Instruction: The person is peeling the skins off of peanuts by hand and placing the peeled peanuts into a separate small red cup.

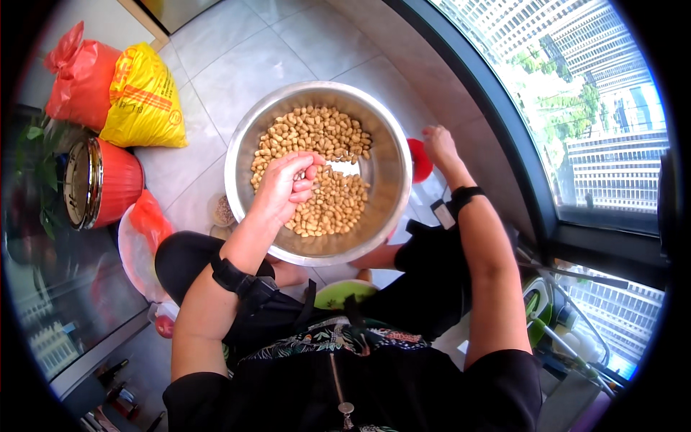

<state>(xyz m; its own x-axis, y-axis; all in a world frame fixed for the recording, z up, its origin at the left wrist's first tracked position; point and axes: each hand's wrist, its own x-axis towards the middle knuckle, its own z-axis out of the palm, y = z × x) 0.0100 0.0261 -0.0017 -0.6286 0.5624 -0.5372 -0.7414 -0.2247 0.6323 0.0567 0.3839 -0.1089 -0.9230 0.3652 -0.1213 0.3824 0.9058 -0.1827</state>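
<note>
A wide steel basin [389, 180] stands in front of me with many unshelled peanuts [317, 129] spread over its bottom. Part of the bare bottom shows between two heaps. Above the left side of the peanuts, my left hand [284, 189] is closed with its fingers curled in; what it holds, if anything, is too small to make out. My right hand [440, 150] is beyond the basin's right rim, over a red object [419, 160] partly hidden by the basin and the hand. Its fingers are bent together, and their contents are hidden.
At the far left stand a tied red bag [83, 75], a yellow bag [144, 97] and a red pot [115, 181]. A white tub [133, 248] with a red bag is near my left knee. A green dish [345, 293] sits between my legs. Windows [604, 108] line the right.
</note>
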